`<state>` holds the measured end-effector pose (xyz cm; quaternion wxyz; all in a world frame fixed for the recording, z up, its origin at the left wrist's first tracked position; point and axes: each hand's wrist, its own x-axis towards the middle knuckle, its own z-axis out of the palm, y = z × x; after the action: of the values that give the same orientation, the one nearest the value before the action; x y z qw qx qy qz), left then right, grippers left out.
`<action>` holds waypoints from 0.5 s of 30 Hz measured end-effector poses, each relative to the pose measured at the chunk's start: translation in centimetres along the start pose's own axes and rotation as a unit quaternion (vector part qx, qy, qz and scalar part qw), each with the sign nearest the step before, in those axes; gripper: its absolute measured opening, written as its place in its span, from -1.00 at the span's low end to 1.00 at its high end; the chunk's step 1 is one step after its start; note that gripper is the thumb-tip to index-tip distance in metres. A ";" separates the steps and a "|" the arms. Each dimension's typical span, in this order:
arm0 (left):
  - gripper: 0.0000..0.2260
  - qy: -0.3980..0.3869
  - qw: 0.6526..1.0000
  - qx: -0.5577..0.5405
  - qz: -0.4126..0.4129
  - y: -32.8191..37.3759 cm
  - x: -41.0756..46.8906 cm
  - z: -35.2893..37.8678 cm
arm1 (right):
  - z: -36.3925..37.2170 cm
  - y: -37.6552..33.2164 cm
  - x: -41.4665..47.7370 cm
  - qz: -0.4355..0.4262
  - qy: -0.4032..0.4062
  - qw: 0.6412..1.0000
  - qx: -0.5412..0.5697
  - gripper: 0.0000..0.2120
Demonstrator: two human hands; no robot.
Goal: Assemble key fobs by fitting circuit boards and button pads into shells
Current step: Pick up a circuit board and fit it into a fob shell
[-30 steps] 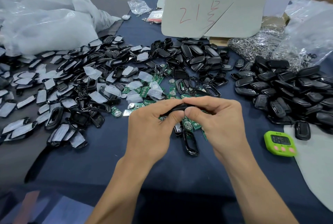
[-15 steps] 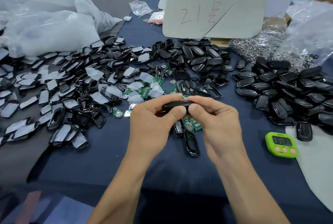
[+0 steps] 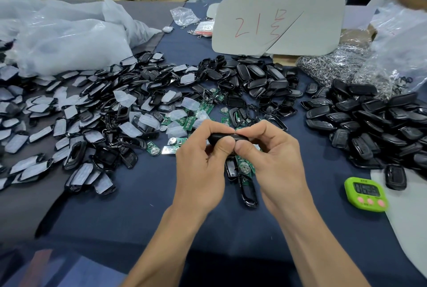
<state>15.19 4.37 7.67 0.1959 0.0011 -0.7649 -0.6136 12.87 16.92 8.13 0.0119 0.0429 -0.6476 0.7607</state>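
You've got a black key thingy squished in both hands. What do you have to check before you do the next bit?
1. Grip: the left hand and the right hand both pinch the key fob: ok.
2. Fob snapped shut all the way round: cannot tell, the fingers cover its seam.
3. Insides fitted properly: cannot tell, they are hidden.
4. Spot for finished ones: the pile of closed fobs lies to the right: ok.
5. More parts nearby: green circuit boards lie just beyond the hands: ok.
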 end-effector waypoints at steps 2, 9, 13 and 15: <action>-0.85 0.014 1.000 -0.012 -0.002 0.0 -0.2 0.3 | 0.3 0.0 -0.1 0.000 0.002 1.000 0.011 -0.82; -0.86 0.028 0.998 -0.052 -0.034 -0.3 0.3 1.0 | 0.4 -0.1 0.1 -0.022 0.013 1.000 -0.010 -0.74; -0.88 0.003 0.982 -0.181 -0.061 -0.4 0.9 0.7 | -0.3 -1.3 0.5 -0.045 -0.004 0.998 -0.052 -0.77; -0.89 -0.012 0.946 -0.305 -0.108 -0.3 1.0 0.7 | -0.5 -1.6 0.5 -0.052 0.003 0.995 -0.090 -0.71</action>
<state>13.95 4.70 7.56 0.1101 0.0162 -0.5391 -0.8349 12.50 17.69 9.63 0.0574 0.0733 -0.7101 0.6979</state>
